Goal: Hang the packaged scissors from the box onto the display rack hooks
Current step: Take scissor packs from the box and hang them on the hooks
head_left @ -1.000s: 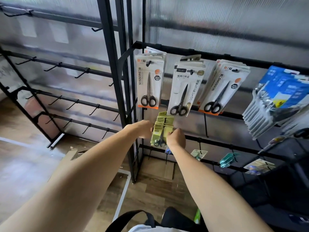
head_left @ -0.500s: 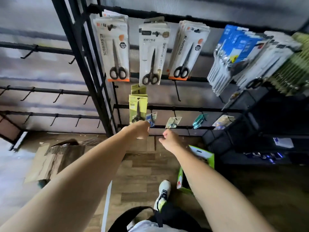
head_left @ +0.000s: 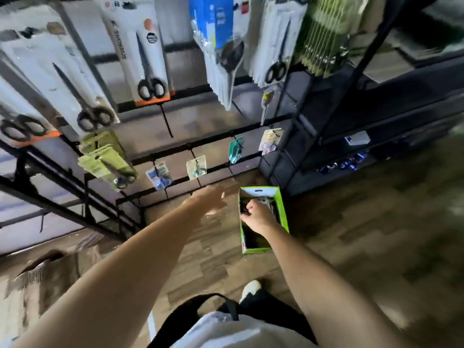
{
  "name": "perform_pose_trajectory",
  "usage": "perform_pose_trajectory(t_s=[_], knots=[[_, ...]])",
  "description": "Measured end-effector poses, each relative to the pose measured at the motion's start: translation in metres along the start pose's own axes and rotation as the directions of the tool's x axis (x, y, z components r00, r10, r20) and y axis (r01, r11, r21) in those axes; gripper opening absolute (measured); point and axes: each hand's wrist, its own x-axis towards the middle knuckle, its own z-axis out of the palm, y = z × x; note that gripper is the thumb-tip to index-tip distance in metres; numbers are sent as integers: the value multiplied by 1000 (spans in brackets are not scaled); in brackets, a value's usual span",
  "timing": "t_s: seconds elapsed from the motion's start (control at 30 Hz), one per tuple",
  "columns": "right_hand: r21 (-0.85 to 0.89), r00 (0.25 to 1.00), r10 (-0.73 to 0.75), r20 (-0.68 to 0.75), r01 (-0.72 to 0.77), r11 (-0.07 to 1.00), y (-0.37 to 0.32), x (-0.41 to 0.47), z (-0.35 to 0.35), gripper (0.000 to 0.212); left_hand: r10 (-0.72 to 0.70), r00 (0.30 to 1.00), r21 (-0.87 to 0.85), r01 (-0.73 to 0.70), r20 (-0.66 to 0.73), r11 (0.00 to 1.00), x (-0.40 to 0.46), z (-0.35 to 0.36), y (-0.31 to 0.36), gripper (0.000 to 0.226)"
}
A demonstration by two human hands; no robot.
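A green open box (head_left: pixel 283 215) stands on the wooden floor beside the black display rack (head_left: pixel 190 148). My right hand (head_left: pixel 258 217) reaches down into the box, its fingers curled around dark packaged scissors (head_left: pixel 268 202) inside. My left hand (head_left: pixel 212 198) hovers to the left of the box, blurred, fingers spread and holding nothing. A stack of green scissor packs (head_left: pixel 108 159) hangs on a hook on the rack's middle bar. White packs with black scissors (head_left: pixel 144 56) hang above on the top row.
Small packs (head_left: pixel 196 167) hang on the lower bar. Blue packs (head_left: pixel 218 21) and more green packs (head_left: pixel 326 33) hang at the upper right. A dark shelf unit (head_left: pixel 376 116) stands to the right. A flattened cardboard box (head_left: pixel 45 275) lies at lower left. My shoe (head_left: pixel 251 288) is below the green box.
Both hands left the hung green packs and dropped down. The view swung right and down; my right hand has gone into the green box.
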Motion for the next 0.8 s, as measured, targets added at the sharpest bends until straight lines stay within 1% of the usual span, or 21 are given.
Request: perform_pose_trajectory(t_s=[0.1,0.17,0.2,0.27,0.37,0.5,0.63,0.73,0.8], knots=[[22,997,72,1,-72,997,42,8,-17,31,40,999,37,-41,26,998,27,4,42,46],[61,992,123,6,-123,991,70,15,-26,39,78,994,71,-83,70,994,48,8,68,54],[87,989,145,9,-145,986,83,19,-31,42,95,991,99,-105,99,990,59,12,81,53],[106,985,171,15,-172,979,99,21,-41,42,110,985,140,-128,133,982,78,17,98,50],[145,975,223,-2,-220,965,123,31,-58,45,144,976,203,-175,161,963,104,19,128,53],[170,959,282,-20,-275,946,142,49,-72,46,217,955,245,-264,202,933,155,34,141,46],[218,931,364,-23,-350,911,153,69,-81,41,290,921,290,-361,262,886,176,22,165,29],[247,899,437,-27,-418,874,158,89,-85,46,335,882,318,-438,330,841,212,23,173,27],[278,870,492,-19,-468,839,158,102,-83,48,361,861,292,-471,359,832,234,26,174,26]])
